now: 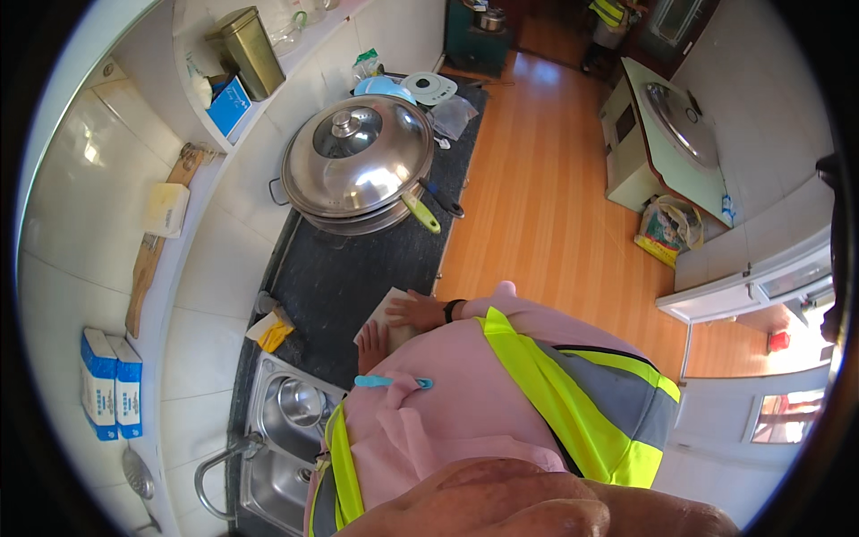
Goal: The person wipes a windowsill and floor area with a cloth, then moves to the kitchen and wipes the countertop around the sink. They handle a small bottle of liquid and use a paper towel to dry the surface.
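Observation:
Both hands rest on a pale, flat sheet, at the near part of the dark countertop. Whether the sheet is cloth or paper I cannot tell. My left hand lies on its near-left part with fingers stretched out. My right hand, a black band at its wrist, lies flat across the far-right side with fingers apart. My pink-clad body hides part of the sheet. A little to the left, by the sink, sits a yellow-and-white packet.
Farther along the counter stands a large lidded steel wok, with green and black handles at its right. A double steel sink with a curved tap is near left. Shelves run along the left wall. Another person stands far off.

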The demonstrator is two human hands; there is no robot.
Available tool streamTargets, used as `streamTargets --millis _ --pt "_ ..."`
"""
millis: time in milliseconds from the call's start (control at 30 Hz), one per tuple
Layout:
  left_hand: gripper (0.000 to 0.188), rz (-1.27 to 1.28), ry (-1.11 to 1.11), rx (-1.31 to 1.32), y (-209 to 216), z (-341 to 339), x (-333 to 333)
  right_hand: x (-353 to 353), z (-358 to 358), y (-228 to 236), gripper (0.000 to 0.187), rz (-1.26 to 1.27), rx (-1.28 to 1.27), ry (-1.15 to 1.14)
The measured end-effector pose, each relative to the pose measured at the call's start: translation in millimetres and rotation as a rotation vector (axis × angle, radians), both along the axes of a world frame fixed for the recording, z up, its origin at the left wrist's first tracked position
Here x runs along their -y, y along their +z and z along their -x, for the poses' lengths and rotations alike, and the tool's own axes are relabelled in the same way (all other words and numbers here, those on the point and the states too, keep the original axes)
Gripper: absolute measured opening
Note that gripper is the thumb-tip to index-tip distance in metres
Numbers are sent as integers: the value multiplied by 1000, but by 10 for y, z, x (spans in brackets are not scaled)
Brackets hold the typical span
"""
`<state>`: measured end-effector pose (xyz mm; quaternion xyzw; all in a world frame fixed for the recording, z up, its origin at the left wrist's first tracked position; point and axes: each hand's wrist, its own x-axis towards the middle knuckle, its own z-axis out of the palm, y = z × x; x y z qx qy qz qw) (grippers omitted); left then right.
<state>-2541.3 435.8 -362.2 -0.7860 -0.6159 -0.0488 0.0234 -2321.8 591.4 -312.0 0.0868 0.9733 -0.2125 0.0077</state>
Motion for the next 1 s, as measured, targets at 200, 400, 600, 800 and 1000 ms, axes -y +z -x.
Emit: streamTargets --millis 200,400,600,800,1000 --pt "65 54 105 3 226 -141 -410 -464 25 441 74 -77 188 4" --pt "67 145 223 94 281 -213 -510 -716 155 473 85 -69 250 70" --pt "74 76 210 -98 260 -108 -601 -823 240 479 83 -11 226 61" --pt "88 15 183 -100 268 8 -665 -817 366 439 74 -61 283 46" --pt "101 7 161 -20 289 -5 -573 -660 370 405 64 -148 228 -26"
